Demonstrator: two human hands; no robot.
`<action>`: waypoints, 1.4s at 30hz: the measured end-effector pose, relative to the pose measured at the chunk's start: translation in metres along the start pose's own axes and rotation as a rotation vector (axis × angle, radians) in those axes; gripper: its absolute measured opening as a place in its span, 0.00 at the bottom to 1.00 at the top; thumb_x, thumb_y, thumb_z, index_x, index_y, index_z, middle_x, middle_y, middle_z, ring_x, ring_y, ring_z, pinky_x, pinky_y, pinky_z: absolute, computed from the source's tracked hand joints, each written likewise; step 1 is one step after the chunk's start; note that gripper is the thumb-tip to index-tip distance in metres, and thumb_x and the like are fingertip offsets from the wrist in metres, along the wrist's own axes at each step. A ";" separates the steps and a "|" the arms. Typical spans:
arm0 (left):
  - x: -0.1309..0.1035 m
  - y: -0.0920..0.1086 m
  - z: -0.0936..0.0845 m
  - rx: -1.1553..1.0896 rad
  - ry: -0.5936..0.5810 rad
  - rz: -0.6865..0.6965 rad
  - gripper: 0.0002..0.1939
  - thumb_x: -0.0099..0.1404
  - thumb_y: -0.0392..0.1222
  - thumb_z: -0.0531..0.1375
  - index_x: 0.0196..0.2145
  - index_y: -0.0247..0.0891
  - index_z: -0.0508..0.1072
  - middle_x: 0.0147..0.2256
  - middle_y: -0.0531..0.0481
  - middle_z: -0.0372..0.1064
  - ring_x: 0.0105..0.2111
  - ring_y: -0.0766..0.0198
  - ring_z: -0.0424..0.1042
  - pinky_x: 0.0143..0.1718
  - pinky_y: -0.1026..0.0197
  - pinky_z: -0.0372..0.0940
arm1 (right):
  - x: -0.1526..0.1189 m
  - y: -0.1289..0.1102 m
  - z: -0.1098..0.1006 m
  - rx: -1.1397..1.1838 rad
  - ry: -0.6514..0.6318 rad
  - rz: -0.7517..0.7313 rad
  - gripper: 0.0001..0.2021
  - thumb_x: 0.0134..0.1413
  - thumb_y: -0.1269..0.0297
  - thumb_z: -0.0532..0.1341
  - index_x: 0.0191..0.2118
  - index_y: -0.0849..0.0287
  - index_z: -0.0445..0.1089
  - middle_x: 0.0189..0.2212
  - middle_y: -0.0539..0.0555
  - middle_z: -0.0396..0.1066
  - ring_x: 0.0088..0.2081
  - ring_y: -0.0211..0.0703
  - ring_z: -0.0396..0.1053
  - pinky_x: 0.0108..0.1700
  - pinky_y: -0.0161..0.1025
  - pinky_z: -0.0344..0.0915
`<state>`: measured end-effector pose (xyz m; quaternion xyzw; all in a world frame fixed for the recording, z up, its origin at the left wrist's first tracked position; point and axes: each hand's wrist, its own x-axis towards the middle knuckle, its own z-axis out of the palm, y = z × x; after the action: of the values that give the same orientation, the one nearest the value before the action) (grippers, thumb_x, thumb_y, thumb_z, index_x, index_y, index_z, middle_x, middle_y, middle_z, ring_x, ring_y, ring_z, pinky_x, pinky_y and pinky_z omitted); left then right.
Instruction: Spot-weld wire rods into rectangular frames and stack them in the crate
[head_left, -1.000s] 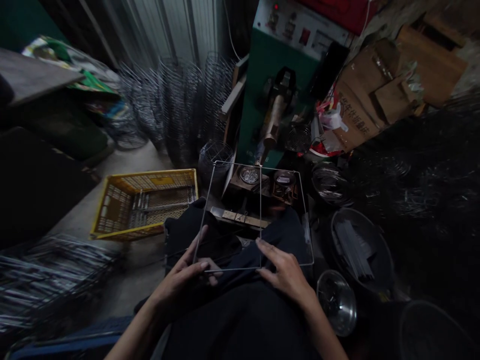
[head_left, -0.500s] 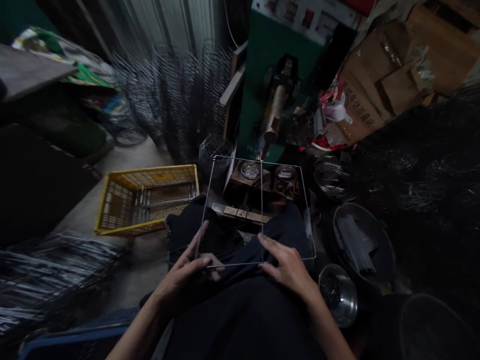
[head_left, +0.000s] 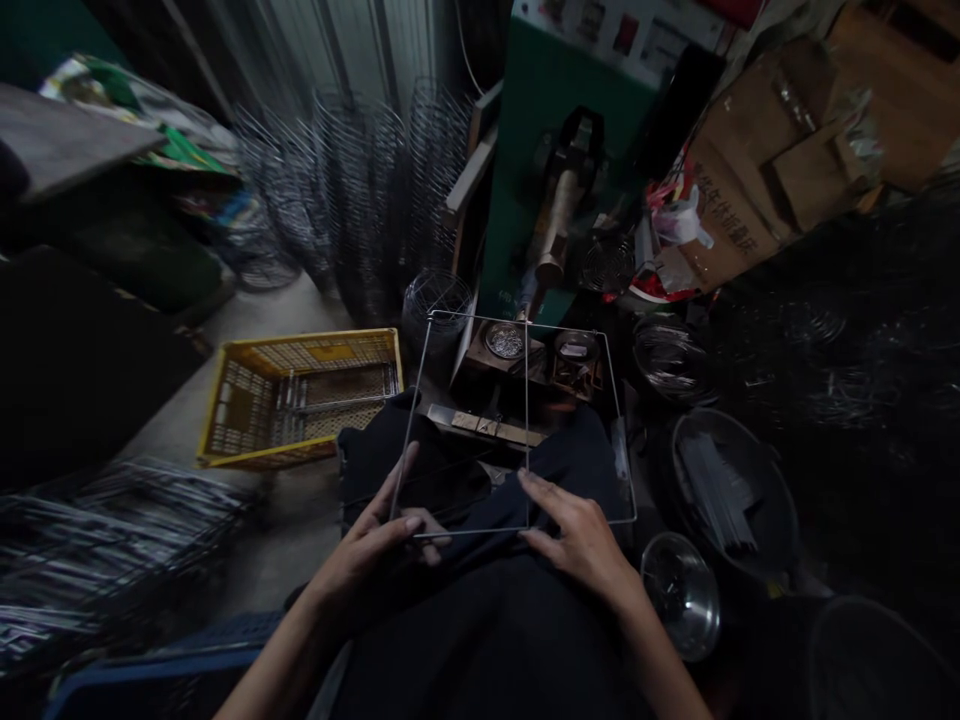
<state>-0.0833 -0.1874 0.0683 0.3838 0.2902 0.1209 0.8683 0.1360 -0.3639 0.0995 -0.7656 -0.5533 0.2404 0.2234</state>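
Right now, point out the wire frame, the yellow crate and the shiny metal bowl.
Wire frame (head_left: 527, 400): head view, on the wire across its middle.
Yellow crate (head_left: 331, 352): head view, on its far wall.
Shiny metal bowl (head_left: 699, 602): head view, on its inner wall.

The one view looks from the head, forward and down, with left hand (head_left: 370, 541) and right hand (head_left: 576, 530) near and machine (head_left: 529, 165) far.

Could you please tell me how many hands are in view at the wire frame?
2. The left hand is at the near left corner of the wire frame; the right hand is by the near end of its middle rod. No others show.
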 end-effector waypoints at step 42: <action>0.151 0.060 -0.029 0.007 -0.213 0.251 0.53 0.62 0.32 0.61 0.71 0.46 0.28 0.32 0.42 0.80 0.28 0.56 0.79 0.26 0.63 0.71 | 0.125 0.051 -0.054 -0.310 0.292 -0.057 0.36 0.53 0.54 0.69 0.66 0.52 0.59 0.56 0.57 0.71 0.54 0.52 0.72 0.55 0.45 0.69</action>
<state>0.0211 -0.0644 0.0353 0.4306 0.1468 0.1859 0.8709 0.2407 -0.2631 0.0958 -0.8015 -0.5670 0.0325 0.1873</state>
